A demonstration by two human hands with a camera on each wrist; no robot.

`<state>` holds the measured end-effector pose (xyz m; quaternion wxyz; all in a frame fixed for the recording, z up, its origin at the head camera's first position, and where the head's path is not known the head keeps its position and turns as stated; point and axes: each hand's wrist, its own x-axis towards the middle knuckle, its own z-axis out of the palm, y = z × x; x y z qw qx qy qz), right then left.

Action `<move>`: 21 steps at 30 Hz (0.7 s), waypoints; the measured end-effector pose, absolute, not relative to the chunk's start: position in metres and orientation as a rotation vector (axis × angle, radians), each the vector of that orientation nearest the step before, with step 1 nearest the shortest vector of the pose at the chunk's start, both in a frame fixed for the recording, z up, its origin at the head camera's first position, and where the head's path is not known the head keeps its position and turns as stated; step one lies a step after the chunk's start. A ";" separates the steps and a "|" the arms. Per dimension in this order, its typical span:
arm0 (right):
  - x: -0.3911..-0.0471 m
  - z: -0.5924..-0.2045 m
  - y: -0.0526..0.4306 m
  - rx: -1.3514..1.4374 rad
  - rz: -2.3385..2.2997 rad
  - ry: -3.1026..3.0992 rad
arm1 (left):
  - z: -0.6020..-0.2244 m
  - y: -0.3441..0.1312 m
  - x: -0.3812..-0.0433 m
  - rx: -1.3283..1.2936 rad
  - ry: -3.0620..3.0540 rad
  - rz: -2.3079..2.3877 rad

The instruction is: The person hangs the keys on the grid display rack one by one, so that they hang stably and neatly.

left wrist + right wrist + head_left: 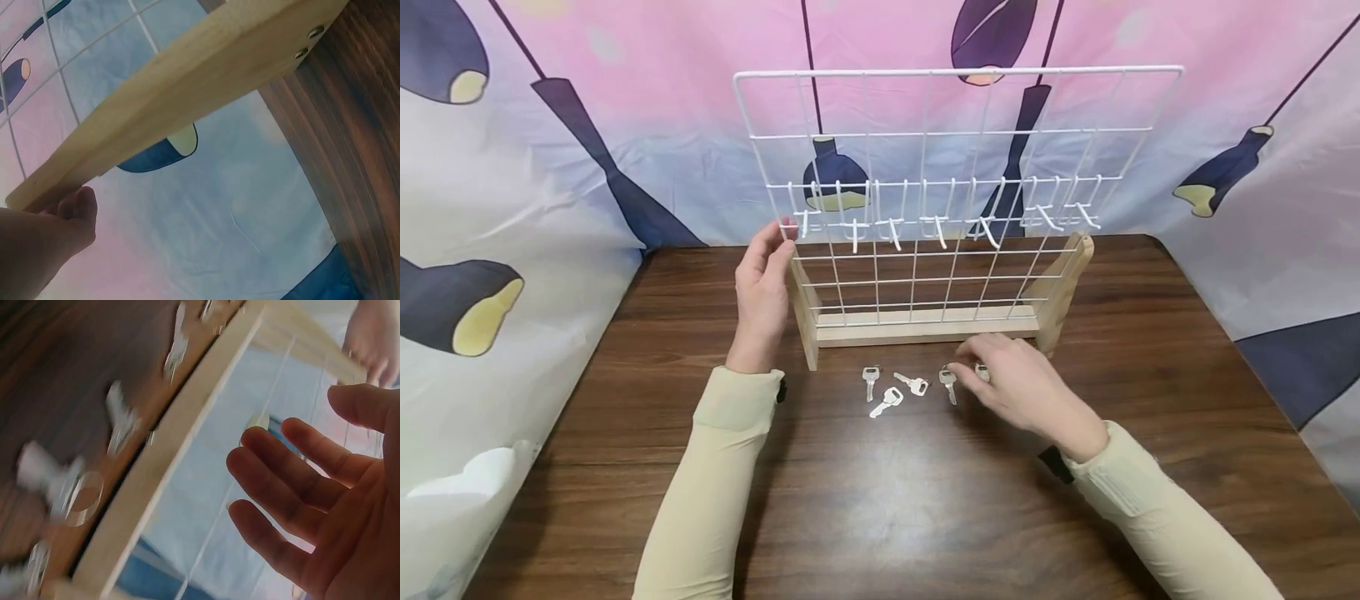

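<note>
Your left hand (763,292) grips the upper end of the left wooden post (156,94), its fingers curled around the edge and the thumb on the near side. Your right hand (1018,387) holds nothing; its fingers are parted and slightly bent, above the table (880,500) beside the 2 rightmost keys.

You have 5 keys (947,377) in the head view, lying flat on the table just in front of the wooden base bar (925,335). In the right wrist view they are blurred; at least 1 carries a ring.

The white wire grid (958,72) stands between 2 wooden posts, with 7 white hooks (892,232) in a row. Behind it hangs a patterned cloth (670,100).
</note>
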<state>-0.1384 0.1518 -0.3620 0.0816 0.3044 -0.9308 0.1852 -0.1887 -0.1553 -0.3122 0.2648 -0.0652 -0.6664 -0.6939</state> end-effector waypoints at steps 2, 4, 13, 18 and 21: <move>-0.138 -0.365 0.139 0.944 0.549 -2.794 | -0.314 -0.154 -0.190 -0.196 -1.799 -1.865; -0.139 -0.368 0.127 0.975 0.533 -2.808 | -0.316 -0.153 -0.191 -0.205 -1.810 -1.845; -0.150 -0.374 0.086 1.074 0.507 -2.843 | -0.327 -0.156 -0.195 -0.284 -1.739 -1.896; -0.163 -0.383 0.068 1.087 0.570 -2.890 | -0.335 -0.160 -0.198 -0.368 -1.672 -1.961; -0.168 -0.389 0.062 1.081 0.595 -2.917 | -0.338 -0.160 -0.200 -0.414 -1.659 -1.967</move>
